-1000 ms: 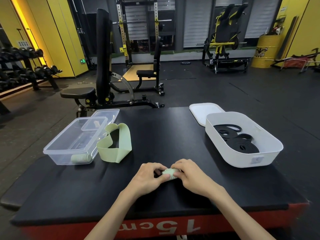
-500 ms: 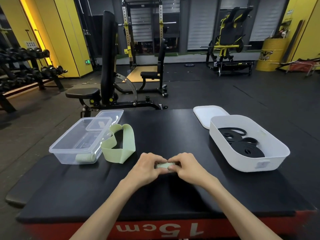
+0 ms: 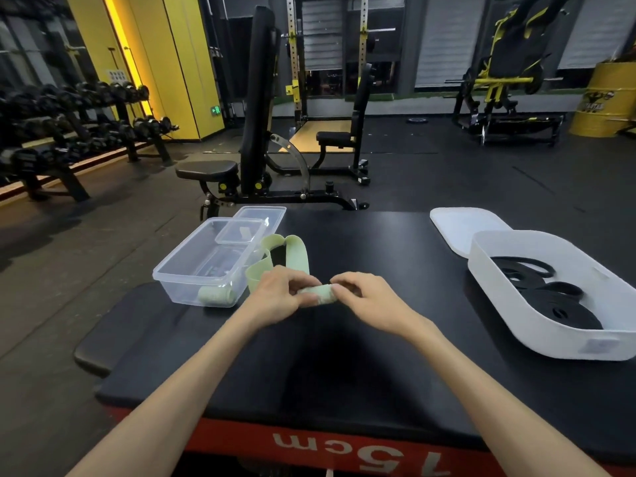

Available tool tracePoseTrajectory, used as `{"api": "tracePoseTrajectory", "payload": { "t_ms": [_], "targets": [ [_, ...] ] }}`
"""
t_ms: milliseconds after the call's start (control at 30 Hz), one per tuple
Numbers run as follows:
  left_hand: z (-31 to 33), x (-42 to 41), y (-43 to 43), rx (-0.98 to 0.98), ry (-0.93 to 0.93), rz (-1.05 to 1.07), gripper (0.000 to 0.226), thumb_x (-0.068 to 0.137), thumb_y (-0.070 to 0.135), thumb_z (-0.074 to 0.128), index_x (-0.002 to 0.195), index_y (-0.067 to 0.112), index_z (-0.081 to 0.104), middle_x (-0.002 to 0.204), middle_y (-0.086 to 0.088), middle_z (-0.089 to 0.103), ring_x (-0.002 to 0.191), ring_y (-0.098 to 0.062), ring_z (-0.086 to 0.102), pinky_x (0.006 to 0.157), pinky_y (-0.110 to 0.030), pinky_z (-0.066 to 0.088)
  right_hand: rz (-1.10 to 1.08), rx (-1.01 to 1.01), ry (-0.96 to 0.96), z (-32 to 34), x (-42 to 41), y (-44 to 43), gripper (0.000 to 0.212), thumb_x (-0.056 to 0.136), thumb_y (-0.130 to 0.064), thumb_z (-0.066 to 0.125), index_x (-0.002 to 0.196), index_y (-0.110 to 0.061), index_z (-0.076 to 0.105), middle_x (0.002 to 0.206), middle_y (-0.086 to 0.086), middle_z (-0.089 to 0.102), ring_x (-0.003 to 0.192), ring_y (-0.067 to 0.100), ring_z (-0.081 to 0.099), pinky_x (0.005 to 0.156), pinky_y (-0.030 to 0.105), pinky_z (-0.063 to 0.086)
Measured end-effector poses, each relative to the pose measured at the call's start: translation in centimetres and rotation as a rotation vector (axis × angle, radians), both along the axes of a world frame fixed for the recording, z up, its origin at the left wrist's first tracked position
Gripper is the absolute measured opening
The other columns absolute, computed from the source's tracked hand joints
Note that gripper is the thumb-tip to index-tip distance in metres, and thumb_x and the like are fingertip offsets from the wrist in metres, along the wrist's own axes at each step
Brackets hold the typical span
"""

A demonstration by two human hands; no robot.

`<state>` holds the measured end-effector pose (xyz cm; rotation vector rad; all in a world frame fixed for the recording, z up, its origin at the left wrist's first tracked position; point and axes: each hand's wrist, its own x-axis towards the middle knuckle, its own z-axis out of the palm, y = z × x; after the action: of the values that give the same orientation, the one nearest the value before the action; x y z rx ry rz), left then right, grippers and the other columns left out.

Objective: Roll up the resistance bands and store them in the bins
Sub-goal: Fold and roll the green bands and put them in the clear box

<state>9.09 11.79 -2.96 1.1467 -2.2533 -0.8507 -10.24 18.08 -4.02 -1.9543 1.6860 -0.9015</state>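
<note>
Over the middle of the black platform [image 3: 344, 366], a tightly rolled green band [image 3: 318, 293] is held between both hands. Its left end is gripped by the left hand [image 3: 278, 297] and its right end is pinched by the right hand [image 3: 370, 297]. One green roll [image 3: 215, 295] is already laid in the clear bin [image 3: 192, 266], and black bands [image 3: 550, 297] are coiled in the white bin [image 3: 557, 342]. A loose green band [image 3: 294, 251] is left unrolled beside the clear bin, so the task is judged well past halfway. Compared with half a second ago, the held roll has been brought nearer the clear bin, and more of it is exposed between the hands.
</note>
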Motion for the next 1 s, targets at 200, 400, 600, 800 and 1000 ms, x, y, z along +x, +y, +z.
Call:
{"api": "tracePoseTrajectory", "payload": {
  "t_ms": [200,400,600,800,1000],
  "targets": [
    [4.5,5.1,-3.1,0.027,-0.020,0.041,0.015,0.083,0.017,0.075,0.097,0.022,0.073,0.095,0.008,0.074,0.091,-0.006,0.069,0.090,-0.030,0.053,0.061,0.002,0.035,0.1,3.3,-2.9,0.034,0.099,-0.031,0.041,0.080,-0.008,0.058,0.075,0.009,0.056,0.067,0.018,0.046,0.067,0.034,0.039],
    [7.6,12.0,-7.6,0.087,-0.182,0.136,0.020,0.082,0.015,0.076,0.101,0.017,0.074,0.095,0.001,0.075,0.090,-0.012,0.071,0.089,-0.032,0.055,0.141,0.033,0.076,0.3,7.0,-5.8,0.030,0.100,-0.030,0.041,0.097,-0.015,0.067,0.096,-0.006,0.063,0.094,0.010,0.053,0.083,0.030,0.042],
    [6.7,15.6,-11.2,0.121,-0.477,0.190,0.020,0.081,0.013,0.075,0.099,0.023,0.074,0.088,0.009,0.071,0.092,-0.008,0.065,0.089,-0.027,0.051,0.155,-0.007,0.137,0.1,9.9,-9.3,0.036,0.094,-0.025,0.038,0.066,-0.002,0.039,0.063,0.007,0.039,0.060,0.020,0.036,0.061,0.049,0.041],
    [6.0,15.5,-12.9,0.088,-0.828,0.145,0.021,0.082,0.014,0.070,0.099,0.026,0.072,0.101,0.005,0.069,0.097,-0.014,0.062,0.088,-0.030,0.052,0.154,-0.016,0.144,-1.6,10.6,-10.9,0.038,0.097,-0.024,0.036,0.065,-0.004,0.035,0.061,0.004,0.036,0.058,0.015,0.032,0.059,0.041,0.037],
    [5.2,14.1,-14.1,0.212,-1.114,0.033,0.015,0.083,0.016,0.066,0.089,0.029,0.071,0.091,0.008,0.070,0.096,-0.019,0.068,0.080,-0.028,0.055,0.117,0.020,0.121,-3.3,10.3,-11.7,0.043,0.100,-0.027,0.031,0.065,-0.003,0.036,0.065,0.009,0.043,0.068,0.024,0.043,0.068,0.047,0.042]
  ]
}}
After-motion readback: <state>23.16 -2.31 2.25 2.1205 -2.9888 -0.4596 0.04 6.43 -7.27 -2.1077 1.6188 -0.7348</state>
